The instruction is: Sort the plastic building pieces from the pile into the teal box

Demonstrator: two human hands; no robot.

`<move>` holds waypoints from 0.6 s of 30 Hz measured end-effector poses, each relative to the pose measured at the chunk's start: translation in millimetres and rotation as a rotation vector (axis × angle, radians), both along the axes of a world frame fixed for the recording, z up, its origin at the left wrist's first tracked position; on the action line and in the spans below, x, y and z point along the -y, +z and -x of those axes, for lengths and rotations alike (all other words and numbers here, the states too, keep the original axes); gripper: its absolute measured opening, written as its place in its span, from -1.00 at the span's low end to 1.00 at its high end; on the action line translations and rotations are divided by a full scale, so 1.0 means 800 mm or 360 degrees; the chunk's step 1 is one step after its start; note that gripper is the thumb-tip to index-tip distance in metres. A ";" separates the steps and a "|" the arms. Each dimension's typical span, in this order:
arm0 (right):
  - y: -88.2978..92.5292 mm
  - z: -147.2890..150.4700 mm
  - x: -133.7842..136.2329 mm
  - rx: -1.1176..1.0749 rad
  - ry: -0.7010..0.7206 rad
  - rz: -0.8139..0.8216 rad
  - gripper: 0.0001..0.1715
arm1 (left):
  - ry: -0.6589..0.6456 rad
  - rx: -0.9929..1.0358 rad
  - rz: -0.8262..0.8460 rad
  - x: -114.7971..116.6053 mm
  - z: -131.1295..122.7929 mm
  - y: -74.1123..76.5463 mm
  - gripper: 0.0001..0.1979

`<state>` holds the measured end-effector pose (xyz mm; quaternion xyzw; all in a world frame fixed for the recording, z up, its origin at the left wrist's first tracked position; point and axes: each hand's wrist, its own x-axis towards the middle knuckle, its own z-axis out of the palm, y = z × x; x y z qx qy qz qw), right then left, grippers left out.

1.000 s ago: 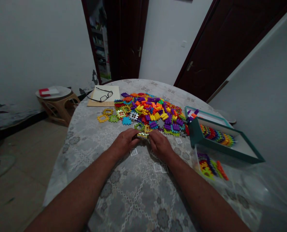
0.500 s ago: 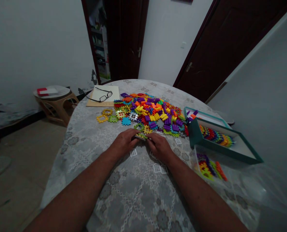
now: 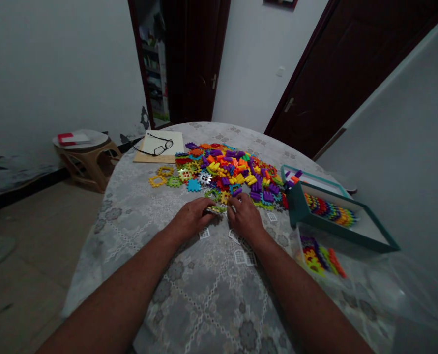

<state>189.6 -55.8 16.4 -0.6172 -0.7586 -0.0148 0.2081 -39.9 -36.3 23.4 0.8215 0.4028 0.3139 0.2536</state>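
My left hand (image 3: 192, 216) is closed on a yellow-green interlocking plastic piece (image 3: 216, 209) and holds it just above the cloth. My right hand (image 3: 244, 214) is a small gap to the right of that piece. Its fingers are bent down and apart, at the front edge of the pile, and no held thing shows in them. Beyond both hands spreads a pile of colourful interlocking pieces (image 3: 237, 167). A yellow window-frame piece (image 3: 224, 197) lies just past the fingertips. White window grids (image 3: 245, 257) lie on the cloth near my right wrist.
A patterned cloth covers the round table (image 3: 189, 295). Glasses (image 3: 161, 147) rest on a pale board (image 3: 148, 158) at the back left. To the right are a green box (image 3: 340, 238) with rows of coloured pieces and a clear plastic container (image 3: 300, 246). A stool (image 3: 88, 167) stands left.
My right hand has come off the yellow-green piece and shifted slightly to the right and forward. My left hand keeps hold of the piece. The view has shifted slightly.
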 end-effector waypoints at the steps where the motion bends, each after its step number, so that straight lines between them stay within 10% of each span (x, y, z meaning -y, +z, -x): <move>1: 0.002 0.000 0.001 -0.0006 0.0003 -0.0002 -0.77 | -0.0003 -0.0006 -0.0002 0.000 0.000 0.001 -0.76; 18: -0.004 -0.022 0.005 -0.0278 0.0125 -0.0122 -0.76 | -0.0178 -0.0126 -0.0013 0.004 0.001 0.004 -0.83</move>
